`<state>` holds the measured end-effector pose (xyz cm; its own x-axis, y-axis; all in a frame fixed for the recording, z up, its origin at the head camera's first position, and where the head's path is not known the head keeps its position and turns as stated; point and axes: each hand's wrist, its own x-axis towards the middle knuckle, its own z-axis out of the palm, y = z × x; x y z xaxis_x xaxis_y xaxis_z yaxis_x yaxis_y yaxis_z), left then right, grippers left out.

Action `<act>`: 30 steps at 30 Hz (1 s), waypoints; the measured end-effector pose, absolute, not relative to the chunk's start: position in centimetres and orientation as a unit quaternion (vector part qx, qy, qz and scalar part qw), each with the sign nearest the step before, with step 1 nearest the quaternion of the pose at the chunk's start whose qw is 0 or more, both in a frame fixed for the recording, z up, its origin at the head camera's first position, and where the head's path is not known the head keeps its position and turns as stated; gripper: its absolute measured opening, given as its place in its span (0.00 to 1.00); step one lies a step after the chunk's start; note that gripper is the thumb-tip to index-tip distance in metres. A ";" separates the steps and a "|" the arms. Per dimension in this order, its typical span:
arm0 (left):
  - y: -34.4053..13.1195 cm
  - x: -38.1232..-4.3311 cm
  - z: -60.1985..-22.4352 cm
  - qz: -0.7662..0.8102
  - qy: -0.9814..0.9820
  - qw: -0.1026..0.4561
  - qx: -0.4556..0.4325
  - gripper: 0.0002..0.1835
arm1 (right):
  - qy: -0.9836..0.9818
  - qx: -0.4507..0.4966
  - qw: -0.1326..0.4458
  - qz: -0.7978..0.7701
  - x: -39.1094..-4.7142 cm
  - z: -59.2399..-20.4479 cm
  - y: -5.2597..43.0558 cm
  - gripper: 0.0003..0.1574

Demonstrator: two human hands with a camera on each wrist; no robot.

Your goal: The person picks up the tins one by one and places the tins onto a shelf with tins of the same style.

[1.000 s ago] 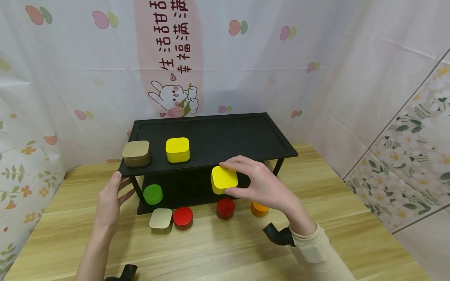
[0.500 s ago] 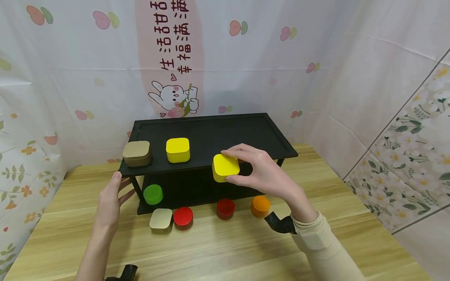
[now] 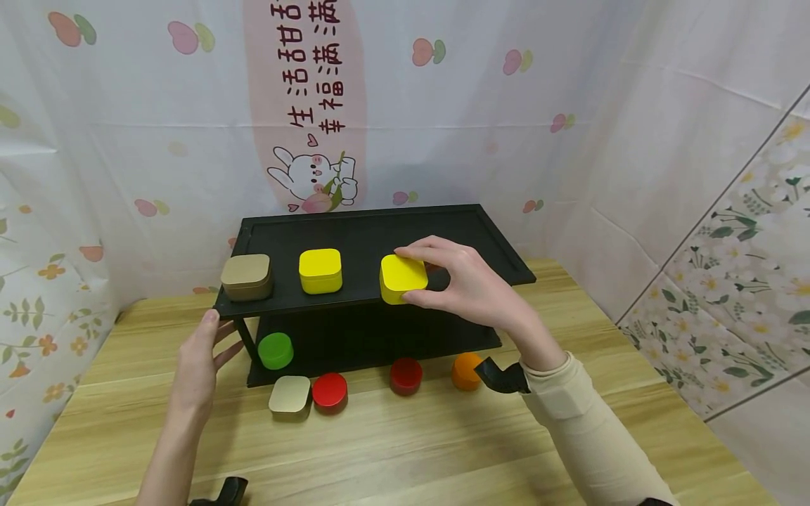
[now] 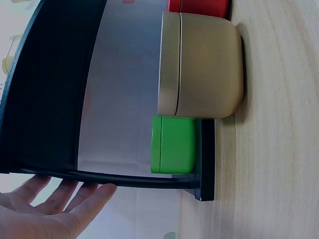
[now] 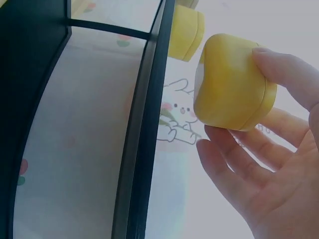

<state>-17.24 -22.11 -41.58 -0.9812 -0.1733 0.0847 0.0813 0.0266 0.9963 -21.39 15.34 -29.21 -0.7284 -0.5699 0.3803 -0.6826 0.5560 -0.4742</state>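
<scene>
Between thumb and fingers, my right hand (image 3: 474, 284) holds a yellow rounded-square lidded box (image 3: 401, 276) at the front edge of the black two-tier shelf (image 3: 380, 235). In the right wrist view that box (image 5: 232, 84) is raised above the top board's level. My left hand (image 3: 195, 362) touches the shelf's front left corner. Its fingertips lie against the side rail in the left wrist view, fingers extended. A second yellow box (image 3: 320, 271) and a brown one (image 3: 247, 277) stand on the top board, left of the held box.
A green round box (image 3: 275, 351) sits on the lower tier. Along the shelf's front on the wooden table are a beige square box (image 3: 290, 395), two red round boxes (image 3: 330, 391) and an orange round one (image 3: 466, 371). A patterned curtain (image 3: 443, 126) hangs behind.
My right hand has lifted the yellow box from in front of the lower tier up to the top board's front edge. The left hand stays at the corner.
</scene>
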 end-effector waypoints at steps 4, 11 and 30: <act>-22.1 -17.2 -41.6 -0.695 -0.712 0.091 0.031 0.27 | -0.881 0.349 0.081 0.308 -22.1 -29.0 15.2 0.35; -22.1 -17.2 -41.6 -0.692 -0.715 0.091 0.030 0.27 | -0.888 0.334 0.067 0.308 -23.0 -28.8 14.8 0.36; -22.1 -17.2 -41.5 -0.694 -0.714 0.092 0.036 0.27 | -0.897 0.325 0.045 0.297 -25.2 -29.2 14.4 0.37</act>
